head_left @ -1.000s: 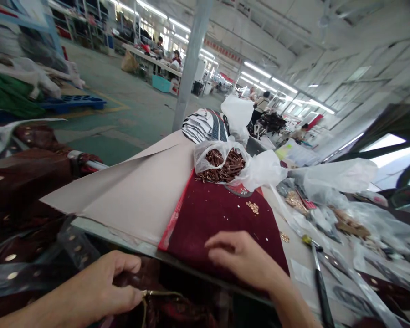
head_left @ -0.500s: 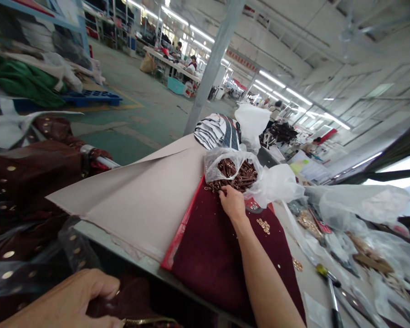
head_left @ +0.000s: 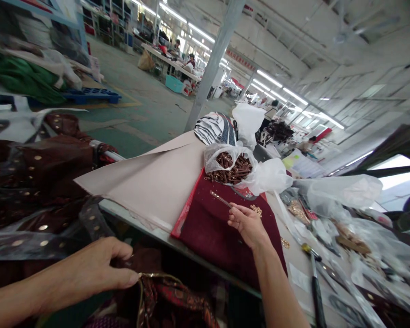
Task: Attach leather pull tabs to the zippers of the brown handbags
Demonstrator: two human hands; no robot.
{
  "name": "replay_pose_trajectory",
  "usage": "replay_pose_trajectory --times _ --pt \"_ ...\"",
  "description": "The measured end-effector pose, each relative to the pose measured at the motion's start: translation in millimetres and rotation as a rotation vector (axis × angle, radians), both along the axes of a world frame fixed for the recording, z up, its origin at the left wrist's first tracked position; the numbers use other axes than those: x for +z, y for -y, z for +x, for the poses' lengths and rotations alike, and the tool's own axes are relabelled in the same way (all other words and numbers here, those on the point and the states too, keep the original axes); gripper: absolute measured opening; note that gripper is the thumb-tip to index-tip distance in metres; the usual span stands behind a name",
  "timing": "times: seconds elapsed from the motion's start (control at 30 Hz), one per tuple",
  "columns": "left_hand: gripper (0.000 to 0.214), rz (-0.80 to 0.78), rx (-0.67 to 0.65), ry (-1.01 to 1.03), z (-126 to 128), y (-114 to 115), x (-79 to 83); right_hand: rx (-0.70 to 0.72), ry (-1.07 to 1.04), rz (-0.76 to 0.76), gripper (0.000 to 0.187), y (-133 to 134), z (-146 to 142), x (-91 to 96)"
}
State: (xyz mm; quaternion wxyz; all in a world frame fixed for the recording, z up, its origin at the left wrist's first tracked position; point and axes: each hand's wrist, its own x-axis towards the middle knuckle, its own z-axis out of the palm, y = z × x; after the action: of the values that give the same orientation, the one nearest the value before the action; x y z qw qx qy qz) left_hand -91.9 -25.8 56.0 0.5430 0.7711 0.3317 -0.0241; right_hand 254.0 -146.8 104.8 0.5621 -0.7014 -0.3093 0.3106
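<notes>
One brown strip (head_left: 220, 199), freshly singled out from the far pile (head_left: 234, 168), was pinched in the right hand (head_left: 248, 223); the left hand (head_left: 105, 263) grasped a zippered item (head_left: 182, 291).

The single head-worn view looks forward and steeply down across the near edge of the bench (head_left: 126, 216). Close to the lens come the left hand (head_left: 102, 264) at eight o'clock and the right hand (head_left: 248, 225) at five; the floor (head_left: 150, 107) recedes toward ten. The camera is rolled, so the pillar (head_left: 217, 59) leans toward one.
</notes>
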Motion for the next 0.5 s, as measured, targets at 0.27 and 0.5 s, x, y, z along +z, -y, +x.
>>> replay_pose_trajectory --times 0.27,0.5 --pt "0.04 0.08 -0.019 0.031 -9.6 8.0 16.3 0.215 0.063 -0.103 0.036 39.0 -71.3 -16.7" --pt "0.046 0.067 -0.001 0.052 -19.7 18.2 16.1 0.275 0.77 -0.249 0.028 48.5 -70.3 -25.6"
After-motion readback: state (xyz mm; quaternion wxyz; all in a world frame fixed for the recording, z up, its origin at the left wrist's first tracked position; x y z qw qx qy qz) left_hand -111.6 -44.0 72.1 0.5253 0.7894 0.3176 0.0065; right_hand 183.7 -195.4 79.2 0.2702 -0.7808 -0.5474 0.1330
